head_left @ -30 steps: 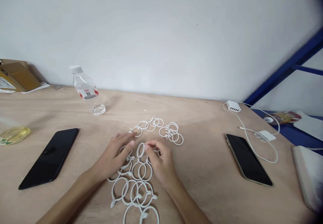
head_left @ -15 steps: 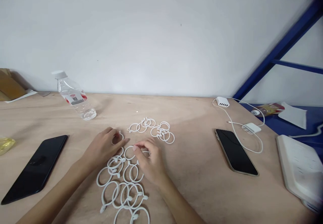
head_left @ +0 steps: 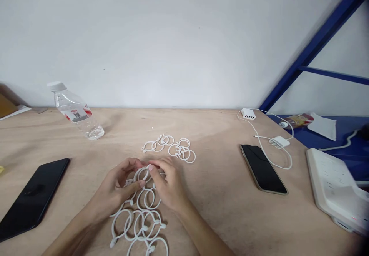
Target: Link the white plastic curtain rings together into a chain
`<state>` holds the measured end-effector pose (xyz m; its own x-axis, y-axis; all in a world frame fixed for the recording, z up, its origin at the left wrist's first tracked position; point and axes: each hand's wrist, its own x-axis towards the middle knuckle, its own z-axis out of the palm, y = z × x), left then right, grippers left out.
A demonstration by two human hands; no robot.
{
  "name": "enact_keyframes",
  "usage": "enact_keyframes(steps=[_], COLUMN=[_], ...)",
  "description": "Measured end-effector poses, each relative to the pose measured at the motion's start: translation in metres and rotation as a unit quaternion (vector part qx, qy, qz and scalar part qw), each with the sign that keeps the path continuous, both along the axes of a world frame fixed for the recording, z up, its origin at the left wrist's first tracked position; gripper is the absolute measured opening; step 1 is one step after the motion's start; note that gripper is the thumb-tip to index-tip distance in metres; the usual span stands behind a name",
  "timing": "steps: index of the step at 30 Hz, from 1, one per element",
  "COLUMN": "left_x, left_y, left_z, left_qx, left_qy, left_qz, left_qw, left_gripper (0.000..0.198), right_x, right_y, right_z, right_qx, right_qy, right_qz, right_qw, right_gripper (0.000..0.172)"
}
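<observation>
Between my hands is a white curtain ring (head_left: 138, 175), raised just above other rings. My left hand (head_left: 119, 185) pinches it from the left, thumb toward me and fingers on the far side. My right hand (head_left: 168, 183) has its thumb and fingertips closed at the ring's upper right; fingers partly hide what it grips. Below and between my wrists spreads a pile of overlapping white curtain rings (head_left: 144, 228), each with a small eyelet. Farther off lie two small clusters of similar rings (head_left: 178, 152).
A water bottle (head_left: 79, 115) stands at the back left, with a dark phone (head_left: 34, 196) nearer. To the right lie another phone (head_left: 263, 169), a charger hub (head_left: 248, 113), a white adapter (head_left: 279, 142) with cables, and a white power strip (head_left: 331, 187). A wall rises behind the table.
My left hand has come nearer and to the right, meeting my right hand at a ring, which is now held between them. The view has shifted slightly to the right.
</observation>
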<state>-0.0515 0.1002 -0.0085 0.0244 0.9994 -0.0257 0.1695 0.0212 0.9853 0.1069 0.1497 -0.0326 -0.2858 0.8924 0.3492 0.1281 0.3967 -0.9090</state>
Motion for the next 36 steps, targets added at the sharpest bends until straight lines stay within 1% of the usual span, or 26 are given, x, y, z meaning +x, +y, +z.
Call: enact_keyframes(steps=[2, 6, 10, 14, 17, 21, 23, 27, 31, 32, 34, 36], left_x=[0.000, -0.004, -0.008, -0.011, -0.012, -0.011, -0.011, -0.009, -0.013, -0.016, -0.022, -0.027], left_y=[-0.002, -0.005, -0.007, -0.008, -0.008, -0.009, -0.010, -0.013, -0.011, -0.007, 0.005, 0.022], left_z=[-0.002, -0.004, -0.008, -0.012, -0.013, -0.013, -0.013, -0.009, 0.002, 0.005, 0.008, 0.005], left_qx=[-0.005, -0.014, -0.028, -0.032, -0.028, -0.040, -0.040, -0.019, 0.014, 0.024, 0.043, 0.055], left_qy=[-0.031, -0.047, -0.081, -0.110, -0.113, -0.093, -0.070, 0.018, 0.108, 0.141, 0.225, 0.318], left_qz=[-0.003, 0.008, 0.001, -0.009, -0.006, -0.011, -0.022, -0.024, -0.018, -0.002, 0.063, 0.137], left_qw=[0.999, 0.999, 0.996, 0.993, 0.993, 0.995, 0.997, 0.999, 0.994, 0.990, 0.971, 0.936], left_gripper=[0.027, 0.031, 0.041, 0.044, 0.046, 0.046, 0.043, 0.038, 0.047, 0.047, 0.045, 0.048], right_x=[0.000, 0.000, 0.000, -0.001, -0.001, -0.001, 0.000, 0.000, 0.001, 0.001, 0.000, 0.000], right_y=[-0.001, -0.003, -0.005, -0.005, -0.005, -0.005, -0.006, -0.006, -0.005, -0.005, -0.005, -0.004], right_z=[0.000, -0.002, -0.002, -0.002, -0.004, -0.005, -0.005, -0.004, -0.001, 0.000, 0.001, 0.003], right_qx=[-0.003, -0.019, -0.039, -0.049, -0.042, -0.045, -0.045, -0.027, -0.016, -0.011, 0.006, 0.027], right_qy=[0.008, 0.034, 0.027, 0.021, 0.024, 0.019, 0.010, 0.005, 0.018, 0.021, 0.022, 0.019], right_qz=[0.016, 0.031, 0.050, 0.057, 0.052, 0.044, 0.046, 0.059, 0.038, 0.029, 0.022, 0.023], right_qw=[1.000, 0.999, 0.998, 0.997, 0.998, 0.998, 0.998, 0.998, 0.999, 0.999, 0.999, 0.999], right_gripper=[0.016, 0.013, 0.011, 0.008, 0.008, 0.008, 0.008, 0.008, 0.009, 0.010, 0.013, 0.017])
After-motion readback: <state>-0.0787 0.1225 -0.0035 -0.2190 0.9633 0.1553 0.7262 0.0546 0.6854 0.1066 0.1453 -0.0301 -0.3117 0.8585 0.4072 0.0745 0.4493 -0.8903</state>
